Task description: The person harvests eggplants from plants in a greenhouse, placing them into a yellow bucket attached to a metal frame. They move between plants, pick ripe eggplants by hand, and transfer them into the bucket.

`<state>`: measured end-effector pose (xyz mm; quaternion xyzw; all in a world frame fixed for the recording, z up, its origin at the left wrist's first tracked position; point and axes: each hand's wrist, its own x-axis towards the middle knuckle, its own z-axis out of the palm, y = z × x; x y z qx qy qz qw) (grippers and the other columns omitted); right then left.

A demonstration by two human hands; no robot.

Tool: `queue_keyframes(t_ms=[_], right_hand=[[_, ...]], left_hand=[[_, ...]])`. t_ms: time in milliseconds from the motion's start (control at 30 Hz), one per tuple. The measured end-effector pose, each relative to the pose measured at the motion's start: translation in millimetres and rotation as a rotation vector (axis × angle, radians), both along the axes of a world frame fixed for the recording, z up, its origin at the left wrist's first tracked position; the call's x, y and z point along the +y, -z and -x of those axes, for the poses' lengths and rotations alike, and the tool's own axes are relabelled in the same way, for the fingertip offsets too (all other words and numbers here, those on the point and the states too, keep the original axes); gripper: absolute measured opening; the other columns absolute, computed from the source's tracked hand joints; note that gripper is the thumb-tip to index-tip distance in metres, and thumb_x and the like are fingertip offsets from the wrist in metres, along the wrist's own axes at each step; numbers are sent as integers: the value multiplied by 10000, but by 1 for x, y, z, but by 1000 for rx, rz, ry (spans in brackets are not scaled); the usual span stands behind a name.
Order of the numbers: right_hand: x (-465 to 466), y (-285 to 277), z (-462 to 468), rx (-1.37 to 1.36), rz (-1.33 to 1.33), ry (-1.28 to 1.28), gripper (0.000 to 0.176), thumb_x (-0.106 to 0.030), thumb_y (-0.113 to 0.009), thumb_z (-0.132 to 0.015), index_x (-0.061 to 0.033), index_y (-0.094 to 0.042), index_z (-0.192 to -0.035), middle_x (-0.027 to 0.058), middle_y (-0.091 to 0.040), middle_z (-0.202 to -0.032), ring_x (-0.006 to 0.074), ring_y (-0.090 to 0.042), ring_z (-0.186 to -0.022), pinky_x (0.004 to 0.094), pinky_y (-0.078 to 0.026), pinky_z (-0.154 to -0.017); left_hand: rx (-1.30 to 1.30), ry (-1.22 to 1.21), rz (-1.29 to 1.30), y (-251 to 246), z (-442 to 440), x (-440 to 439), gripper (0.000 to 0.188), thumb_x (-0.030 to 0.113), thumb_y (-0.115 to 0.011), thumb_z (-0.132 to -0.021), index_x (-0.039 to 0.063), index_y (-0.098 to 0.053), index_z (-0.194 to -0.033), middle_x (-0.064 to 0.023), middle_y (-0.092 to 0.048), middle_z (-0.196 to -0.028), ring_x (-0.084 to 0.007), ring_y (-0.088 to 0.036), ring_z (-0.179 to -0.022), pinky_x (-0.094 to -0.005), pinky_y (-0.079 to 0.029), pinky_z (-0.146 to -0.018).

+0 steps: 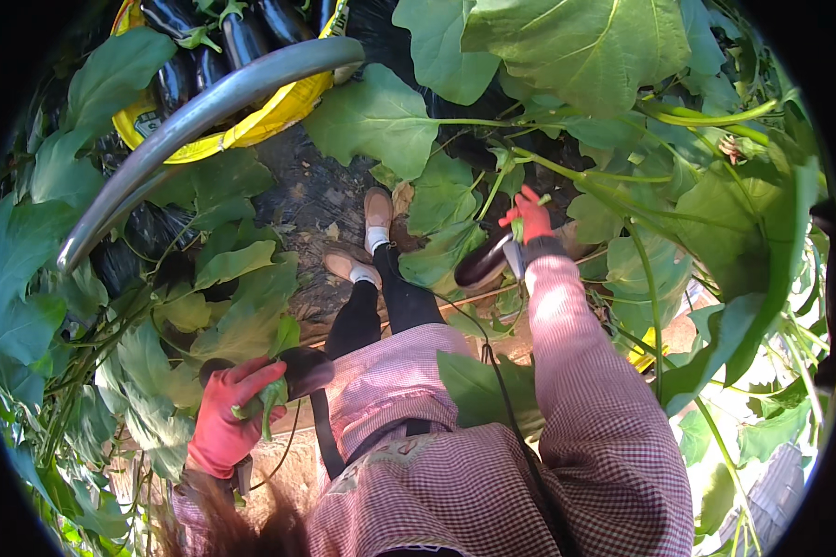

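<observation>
My left hand [231,414], in a red glove, is closed round the green stem end of an eggplant [309,372] at the lower left; another dark rounded end shows just behind the fingers. On the right, my right hand [527,214], also gloved in red, holds a second eggplant [483,263] by its green cap, the dark fruit hanging beside the wrist. A metal piece, its kind unclear, lies between that fruit and the cuff. Upper left, a yellow-rimmed container [268,122] holds several dark eggplants [245,36].
A curved grey metal bar [202,115] arches across the container. Large eggplant leaves [585,42] and stems crowd both sides. Dark plastic sheeting [289,181] covers ground beyond my feet. A thin black cable [491,355] runs down my checked clothing.
</observation>
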<state>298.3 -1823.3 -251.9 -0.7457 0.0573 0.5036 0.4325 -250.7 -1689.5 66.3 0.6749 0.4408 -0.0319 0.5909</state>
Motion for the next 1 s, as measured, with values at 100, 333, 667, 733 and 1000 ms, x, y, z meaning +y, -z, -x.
queue_keyframes(t_ms=[100,333,667,733,1000], right_hand=[[34,53,-17,-109,56,-131,667,-153,-621,-932,-127,-318,-1526,179,-589,-1192,313,-643,-624,407,-580,-485],[89,83,-13,-407,316,-208,620,-519,-713,-860,-63,-592,-1262,128,-709,-992,270,-677,-575,366,-552,-472],[78,98,-33,-188,-79,125,399,-154,-720,-879,-34,-583,-1234,132,-685,-945,271,-706,-706,380,-558,-472],[73,101,-36,-223,-89,-31,315,-155,-737,-811,-42,-658,-1094,88,-692,-929,255,-688,-811,395,-550,-612],[72,61,-26,403,46,-394,336,-304,-687,-784,-66,-740,-1015,52,-686,-925,196,-590,-789,345,-483,-732]], left_hand=[[-19,54,-51,4,-1,-1,571,84,-840,-655,93,-682,-1203,-217,-675,-1143,-396,-657,-890,-406,-518,-771],[11,54,17,2,-11,1,574,143,-862,-668,94,-680,-1210,-235,-670,-1160,-406,-659,-935,-427,-521,-796],[43,4,46,3,-21,6,576,149,-865,-659,115,-690,-1207,-220,-673,-1166,-400,-654,-934,-427,-516,-801],[27,7,22,0,-24,10,560,159,-855,-666,109,-691,-1199,-218,-672,-1173,-398,-655,-935,-427,-517,-802],[-42,87,-4,1,-29,26,555,20,-791,-668,111,-683,-1205,-224,-675,-1152,-388,-674,-824,-387,-534,-726]])
